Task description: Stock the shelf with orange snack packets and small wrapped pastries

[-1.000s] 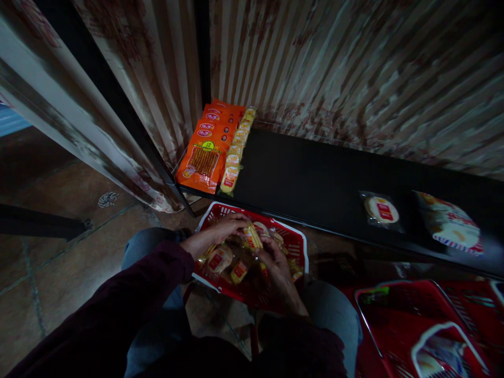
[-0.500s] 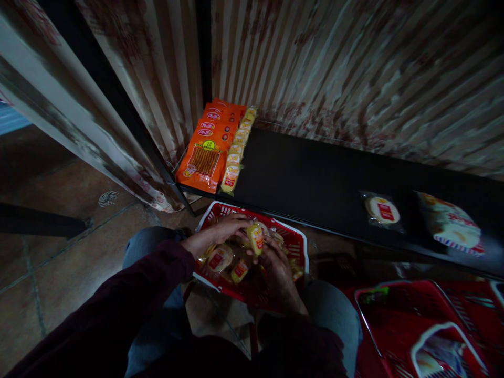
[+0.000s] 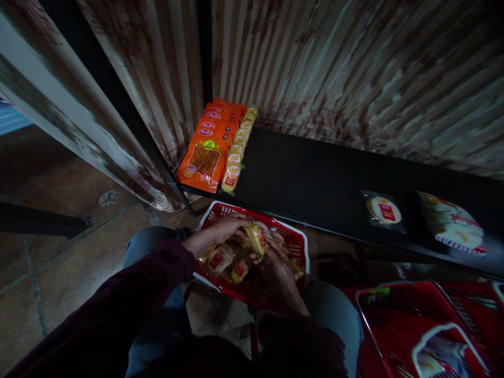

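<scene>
Both of my hands grip one small yellow wrapped snack cake point(image 3: 256, 240) above a red shopping basket point(image 3: 298, 237) with a white rim. My left hand point(image 3: 232, 227) pinches its upper end, while my right hand point(image 3: 276, 261) holds its lower right side. Below them in the basket lie a round wrapped cake point(image 3: 220, 258) with a red label and another yellow wrapped cake point(image 3: 240, 270). More packets in there are partly hidden by my hands.
On the black shelf point(image 3: 307, 168) lie orange snack bags point(image 3: 205, 152) and a row of yellow packets point(image 3: 235, 157) at left. A round wrapped cake point(image 3: 384, 210) and a larger bag point(image 3: 452, 223) lie at right. More red baskets point(image 3: 401, 310) stand lower right. A pleated curtain point(image 3: 315, 68) hangs behind.
The yellow snack cake has been turned in my hands, so its ridged side shows more and its label less. My hands stay at nearly the same spot over the basket.
</scene>
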Demonstrator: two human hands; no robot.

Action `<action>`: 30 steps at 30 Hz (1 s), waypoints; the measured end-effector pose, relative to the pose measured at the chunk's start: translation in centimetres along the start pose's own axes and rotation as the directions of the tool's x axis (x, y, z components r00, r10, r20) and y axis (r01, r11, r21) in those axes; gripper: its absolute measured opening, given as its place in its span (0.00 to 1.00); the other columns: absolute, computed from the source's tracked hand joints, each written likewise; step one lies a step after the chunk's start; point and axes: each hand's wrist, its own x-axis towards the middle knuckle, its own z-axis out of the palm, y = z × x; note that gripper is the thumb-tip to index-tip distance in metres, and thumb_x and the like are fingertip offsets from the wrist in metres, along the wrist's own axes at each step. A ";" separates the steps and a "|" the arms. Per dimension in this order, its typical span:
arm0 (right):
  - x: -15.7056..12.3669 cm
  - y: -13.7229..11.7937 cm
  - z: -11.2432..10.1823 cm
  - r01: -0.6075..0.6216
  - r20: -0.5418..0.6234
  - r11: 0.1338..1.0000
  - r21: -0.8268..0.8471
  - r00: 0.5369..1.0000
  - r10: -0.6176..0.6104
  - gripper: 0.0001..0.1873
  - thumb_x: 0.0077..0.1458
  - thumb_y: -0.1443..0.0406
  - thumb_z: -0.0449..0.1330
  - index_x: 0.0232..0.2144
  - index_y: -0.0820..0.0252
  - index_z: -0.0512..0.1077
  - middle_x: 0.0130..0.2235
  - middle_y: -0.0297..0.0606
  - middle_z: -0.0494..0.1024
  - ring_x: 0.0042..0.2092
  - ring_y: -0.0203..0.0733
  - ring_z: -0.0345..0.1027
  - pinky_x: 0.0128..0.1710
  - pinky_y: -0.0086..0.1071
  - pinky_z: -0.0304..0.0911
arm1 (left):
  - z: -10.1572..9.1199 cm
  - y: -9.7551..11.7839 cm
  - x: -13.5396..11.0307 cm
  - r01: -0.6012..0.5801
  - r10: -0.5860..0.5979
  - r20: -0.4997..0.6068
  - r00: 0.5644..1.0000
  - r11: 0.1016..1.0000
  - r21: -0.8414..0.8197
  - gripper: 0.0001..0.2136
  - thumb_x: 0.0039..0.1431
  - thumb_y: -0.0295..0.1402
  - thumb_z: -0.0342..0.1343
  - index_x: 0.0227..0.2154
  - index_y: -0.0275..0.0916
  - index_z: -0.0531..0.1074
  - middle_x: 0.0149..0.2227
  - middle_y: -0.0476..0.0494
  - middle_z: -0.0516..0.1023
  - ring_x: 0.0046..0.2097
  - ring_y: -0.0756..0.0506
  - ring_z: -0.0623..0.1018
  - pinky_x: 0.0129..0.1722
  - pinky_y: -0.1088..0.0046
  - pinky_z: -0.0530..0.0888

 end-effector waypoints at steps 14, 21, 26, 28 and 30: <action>-0.3 -1.2 0.0 -0.080 -0.037 0.989 0.125 0.996 0.085 0.20 0.46 0.54 0.64 0.42 0.53 0.72 0.43 0.42 0.78 0.33 0.48 0.74 0.30 0.40 0.67 | -0.7 -0.2 -0.6 -0.013 -0.012 0.088 0.996 0.961 0.275 0.21 0.49 0.51 0.57 0.29 0.34 0.73 0.24 0.46 0.76 0.24 0.49 0.75 0.24 0.74 0.71; -0.2 -0.3 -0.5 0.018 -0.068 1.000 0.010 0.998 -0.018 0.19 0.46 0.54 0.64 0.40 0.54 0.71 0.39 0.37 0.78 0.37 0.45 0.72 0.36 0.37 0.66 | -1.1 -0.4 -1.3 0.009 -0.063 0.177 0.982 0.956 0.293 0.26 0.46 0.58 0.53 0.20 0.34 0.70 0.22 0.42 0.76 0.25 0.48 0.77 0.25 0.73 0.70; -0.2 -0.4 -0.5 0.041 -0.068 0.998 -0.037 0.997 -0.044 0.18 0.44 0.55 0.66 0.37 0.54 0.71 0.37 0.35 0.78 0.37 0.44 0.70 0.37 0.35 0.65 | -1.4 -1.0 -0.6 0.055 -0.093 0.160 0.983 0.972 0.228 0.26 0.45 0.56 0.56 0.25 0.33 0.73 0.24 0.42 0.77 0.26 0.46 0.78 0.26 0.72 0.72; -0.2 -0.7 -0.4 0.033 -0.072 0.998 -0.056 0.997 -0.037 0.18 0.44 0.54 0.66 0.35 0.54 0.70 0.35 0.35 0.78 0.36 0.43 0.70 0.36 0.35 0.65 | -1.4 -1.3 -0.3 0.092 -0.121 0.141 0.983 0.976 0.195 0.26 0.43 0.56 0.58 0.28 0.33 0.73 0.24 0.43 0.77 0.26 0.46 0.78 0.26 0.72 0.73; -0.2 -1.1 -0.2 0.036 -0.067 0.997 -0.070 0.997 -0.040 0.17 0.43 0.54 0.66 0.34 0.54 0.70 0.33 0.34 0.77 0.35 0.44 0.70 0.35 0.35 0.65 | -1.5 -1.5 -0.2 0.133 -0.155 0.113 0.981 0.974 0.186 0.26 0.42 0.56 0.59 0.29 0.34 0.72 0.24 0.43 0.77 0.26 0.46 0.78 0.27 0.72 0.73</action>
